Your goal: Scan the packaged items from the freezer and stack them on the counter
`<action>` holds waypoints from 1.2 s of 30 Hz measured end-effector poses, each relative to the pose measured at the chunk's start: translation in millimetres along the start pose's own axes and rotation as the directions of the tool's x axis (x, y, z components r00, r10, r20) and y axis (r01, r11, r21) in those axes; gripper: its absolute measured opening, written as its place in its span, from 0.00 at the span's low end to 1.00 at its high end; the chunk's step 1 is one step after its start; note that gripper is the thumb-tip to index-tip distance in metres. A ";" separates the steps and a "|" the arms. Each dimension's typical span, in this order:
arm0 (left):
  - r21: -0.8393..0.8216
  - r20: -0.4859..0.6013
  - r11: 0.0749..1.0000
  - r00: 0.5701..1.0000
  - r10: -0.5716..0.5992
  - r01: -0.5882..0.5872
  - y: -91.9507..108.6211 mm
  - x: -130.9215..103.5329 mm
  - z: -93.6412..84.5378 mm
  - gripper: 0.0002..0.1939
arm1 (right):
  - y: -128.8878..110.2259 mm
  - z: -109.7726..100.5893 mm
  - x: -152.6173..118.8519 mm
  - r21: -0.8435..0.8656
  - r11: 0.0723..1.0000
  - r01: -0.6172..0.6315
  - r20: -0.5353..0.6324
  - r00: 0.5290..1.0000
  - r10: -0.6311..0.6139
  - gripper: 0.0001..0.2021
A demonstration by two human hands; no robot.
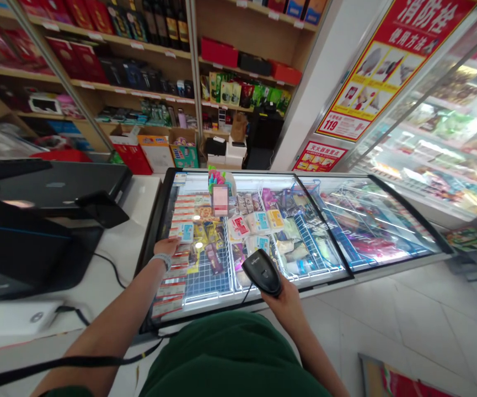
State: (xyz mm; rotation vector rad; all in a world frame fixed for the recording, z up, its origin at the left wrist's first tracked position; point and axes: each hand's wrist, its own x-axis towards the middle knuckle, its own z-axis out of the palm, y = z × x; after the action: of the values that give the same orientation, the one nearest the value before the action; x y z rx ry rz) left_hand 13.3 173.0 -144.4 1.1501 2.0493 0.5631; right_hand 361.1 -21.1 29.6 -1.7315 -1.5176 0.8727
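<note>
My right hand (282, 298) is closed round a black handheld barcode scanner (262, 272), held over the near side of the glass-topped chest freezer. A thin cable runs down from the scanner. At the freezer's left end, my left hand (166, 247), with a band on the wrist, grips the edge of a small white-and-blue package (186, 232). Similar packages lie in a group on the glass between the hands: a red-labelled package (238, 226), a yellow-labelled package (276, 219) and a blue-labelled package (260, 221). What their packets contain cannot be made out.
The chest freezer (339, 242) has black frame bars and wire baskets of bagged goods under its glass. A white counter (139, 198) with black till equipment (27, 242) stands left. Stocked shelves (134, 94) rise behind; a glass-fronted display (449, 132) stands right.
</note>
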 end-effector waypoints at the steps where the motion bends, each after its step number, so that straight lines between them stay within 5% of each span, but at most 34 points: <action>1: 0.021 -0.009 1.000 1.000 -0.021 0.021 1.6 1.4 2.9 0.12 | -0.3 -0.4 -0.5 -0.010 1.000 0.001 -0.003 1.000 -0.001 0.12; 7: 0.163 -0.033 0.982 0.996 -0.087 0.092 8.8 7.8 9.5 0.14 | -5.5 -3.9 -3.8 -0.061 0.998 0.008 -0.034 0.999 -0.010 0.10; 15: 0.202 -0.034 0.979 0.999 0.024 -0.017 27.8 -13.9 12.5 0.14 | 1.1 -9.5 -9.3 -0.071 0.997 -0.014 -0.136 0.991 0.005 0.12; 20: 0.091 0.142 0.984 0.980 0.142 -0.156 64.8 -64.8 47.5 0.18 | 10.3 -21.8 -12.4 -0.078 0.996 -0.053 -0.233 0.972 0.034 0.12; 25: -0.121 0.387 0.972 0.892 0.232 -0.201 103.7 -129.4 97.1 0.26 | 23.1 -35.3 -19.6 -0.059 0.993 -0.107 -0.309 0.947 0.084 0.13; 29: -0.181 0.417 0.966 0.875 0.245 -0.184 127.3 -156.9 123.9 0.31 | 30.2 -43.9 -26.4 -0.041 0.993 -0.115 -0.323 0.941 0.096 0.13; 36: -0.165 0.397 0.972 0.892 0.219 -0.165 139.5 -165.3 145.4 0.28 | 38.9 -56.4 -34.8 -0.017 0.995 -0.096 -0.336 0.938 0.085 0.14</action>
State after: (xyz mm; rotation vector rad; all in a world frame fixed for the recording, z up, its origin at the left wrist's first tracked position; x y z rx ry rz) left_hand 258.4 106.2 -86.2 1.2807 1.5282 0.4872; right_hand 425.7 -62.6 30.5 -1.8762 -1.2405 0.5609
